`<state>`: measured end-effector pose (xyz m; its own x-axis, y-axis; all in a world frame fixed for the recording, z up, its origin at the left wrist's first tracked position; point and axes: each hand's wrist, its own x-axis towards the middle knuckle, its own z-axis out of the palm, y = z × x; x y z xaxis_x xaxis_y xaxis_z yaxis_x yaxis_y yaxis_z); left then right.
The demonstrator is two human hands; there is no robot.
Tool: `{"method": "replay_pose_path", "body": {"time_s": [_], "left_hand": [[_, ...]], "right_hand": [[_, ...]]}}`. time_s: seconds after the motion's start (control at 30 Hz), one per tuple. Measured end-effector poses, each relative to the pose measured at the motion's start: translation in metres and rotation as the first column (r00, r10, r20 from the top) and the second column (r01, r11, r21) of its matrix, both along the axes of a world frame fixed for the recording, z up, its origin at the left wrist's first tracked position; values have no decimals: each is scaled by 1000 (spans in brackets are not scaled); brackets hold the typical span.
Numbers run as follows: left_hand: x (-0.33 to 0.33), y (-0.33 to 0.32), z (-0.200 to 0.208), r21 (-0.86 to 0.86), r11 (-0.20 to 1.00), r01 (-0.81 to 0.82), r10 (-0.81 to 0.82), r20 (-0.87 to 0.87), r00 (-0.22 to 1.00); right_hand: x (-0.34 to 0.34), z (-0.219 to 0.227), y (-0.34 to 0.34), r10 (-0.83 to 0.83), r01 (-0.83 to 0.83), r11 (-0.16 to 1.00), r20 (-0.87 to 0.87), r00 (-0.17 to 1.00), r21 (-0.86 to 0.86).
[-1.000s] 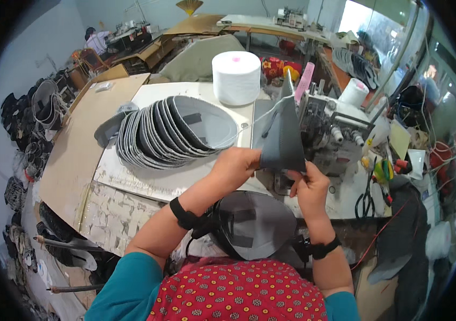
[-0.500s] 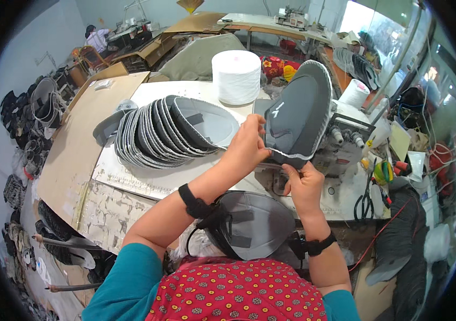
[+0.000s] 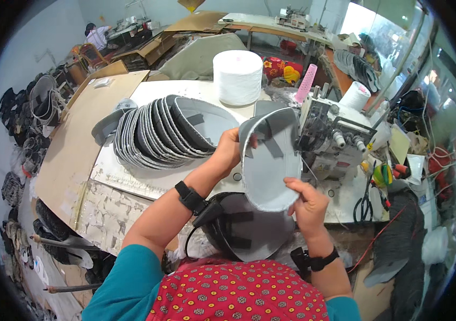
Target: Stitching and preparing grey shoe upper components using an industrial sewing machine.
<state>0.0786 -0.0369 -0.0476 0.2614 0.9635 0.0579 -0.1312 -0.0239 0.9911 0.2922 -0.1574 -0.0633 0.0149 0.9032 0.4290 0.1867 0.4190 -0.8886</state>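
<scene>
A grey cup-shaped fabric piece (image 3: 271,174) with a pale lining, dark strips inside and a whip-stitched rim is held up, its hollow toward me. My left hand (image 3: 228,154) is closed around its left side, some fingers hidden behind it. My right hand (image 3: 308,203) pinches its lower right rim between thumb and fingers. A similar dark piece (image 3: 247,227) rests below it, near my lap. Left of my hands lies a nested stack of such pieces (image 3: 158,131). The sewing machine (image 3: 329,134) stands just right of the held piece, with a thread beside it.
A big white thread cone (image 3: 237,77) stands behind the stack; a smaller one (image 3: 355,96) and a pink cone (image 3: 306,83) rise by the machine. Black scissors (image 3: 363,207) lie at the table's right edge. Another person (image 3: 97,37) sits far left.
The held piece has come away from the machine and turned from its dark outer face to its pale inside. My left hand moved left and down; my right shifted down its rim.
</scene>
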Motion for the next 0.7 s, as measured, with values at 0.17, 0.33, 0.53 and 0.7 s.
{"method": "replay_pose_path", "body": {"time_s": [0.17, 0.33, 0.53, 0.7], "left_hand": [[4, 9, -6, -64, 990, -122, 131, 166, 977], [2, 18, -7, 2, 982, -190, 184, 231, 955], [0, 19, -10, 252, 958, -136, 149, -33, 988], [0, 28, -17, 159, 967, -199, 223, -150, 963]], "right_hand": [[-5, -8, 3, -28, 19, 994, 88, 996, 105], [-5, -12, 9, -54, 51, 998, 57, 997, 48], [-4, -24, 19, -189, 112, 956, 278, 942, 270], [-4, -23, 20, -194, 123, 956, 259, 946, 267]]}}
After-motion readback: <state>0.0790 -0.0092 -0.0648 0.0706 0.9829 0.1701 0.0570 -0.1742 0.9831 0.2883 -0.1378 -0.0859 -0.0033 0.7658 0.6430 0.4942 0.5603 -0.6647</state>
